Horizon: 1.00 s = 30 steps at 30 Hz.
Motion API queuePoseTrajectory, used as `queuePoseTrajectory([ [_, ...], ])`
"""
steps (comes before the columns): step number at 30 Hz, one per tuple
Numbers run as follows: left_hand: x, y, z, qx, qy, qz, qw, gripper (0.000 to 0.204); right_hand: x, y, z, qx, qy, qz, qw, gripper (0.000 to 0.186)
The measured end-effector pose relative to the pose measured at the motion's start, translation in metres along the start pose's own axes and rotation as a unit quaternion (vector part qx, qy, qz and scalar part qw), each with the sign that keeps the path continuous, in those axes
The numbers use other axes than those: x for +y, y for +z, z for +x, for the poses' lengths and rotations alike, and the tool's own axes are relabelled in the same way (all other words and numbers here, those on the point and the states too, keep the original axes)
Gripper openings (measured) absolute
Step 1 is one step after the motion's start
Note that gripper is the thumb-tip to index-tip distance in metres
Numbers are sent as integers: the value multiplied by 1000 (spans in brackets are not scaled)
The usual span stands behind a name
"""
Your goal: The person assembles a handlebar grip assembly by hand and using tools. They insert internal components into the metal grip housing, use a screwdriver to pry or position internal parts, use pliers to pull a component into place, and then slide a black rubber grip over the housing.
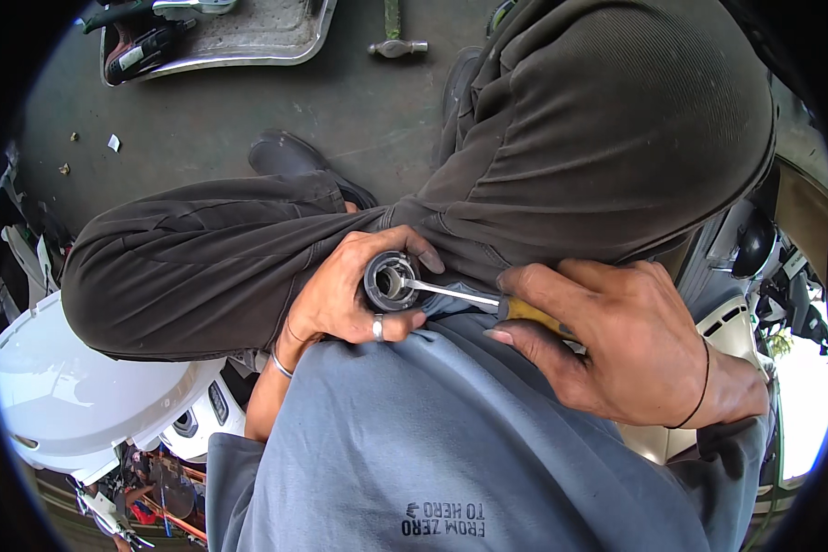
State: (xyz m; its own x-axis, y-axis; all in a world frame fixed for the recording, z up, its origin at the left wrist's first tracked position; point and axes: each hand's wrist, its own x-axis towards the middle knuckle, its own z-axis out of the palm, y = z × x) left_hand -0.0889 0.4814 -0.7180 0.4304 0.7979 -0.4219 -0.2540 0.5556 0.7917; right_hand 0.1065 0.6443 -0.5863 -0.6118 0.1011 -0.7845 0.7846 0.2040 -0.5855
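Observation:
My left hand [348, 293] is wrapped round a black cylindrical part [374, 290] with a ringed, hollow end turned up toward me. In my right hand [607, 331] is a flat-blade screwdriver [535, 317] with a yellow and dark handle. The screwdriver's steel shaft points left, and its tip reaches the opening of the cylindrical part, at the right side of the inner ring. Most of the part's body is hidden by my left fingers and palm. Both hands are close together over my lap, in front of my grey shirt.
A metal tray [248, 57] on the floor at the far left holds a dark power tool [147, 53] and other tools. A ball-peen hammer [398, 46] lies to its right. White body panels [92, 386] stand at my left; vehicle parts [754, 244] are at my right.

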Motion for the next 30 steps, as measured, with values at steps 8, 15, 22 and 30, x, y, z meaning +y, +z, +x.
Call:
queuePoseTrajectory([
  [8, -8, 17, 6, -28, -12, 132, 991, 26, 1, 11, 1, 17, -64, -115, 991, 18],
  [15, -20, 23, 14, -83, -45, 152, 984, 28, -5, 19, 3, -4, -46, -199, 979, 29],
  [22, -27, 27, 15, -102, -45, 162, 981, 29, -2, 18, 11, -19, -91, -191, 977, 21],
  [30, -27, 26, 13, -123, -59, 211, 968, 28, 2, 26, 16, -27, -115, -181, 976, 15],
])
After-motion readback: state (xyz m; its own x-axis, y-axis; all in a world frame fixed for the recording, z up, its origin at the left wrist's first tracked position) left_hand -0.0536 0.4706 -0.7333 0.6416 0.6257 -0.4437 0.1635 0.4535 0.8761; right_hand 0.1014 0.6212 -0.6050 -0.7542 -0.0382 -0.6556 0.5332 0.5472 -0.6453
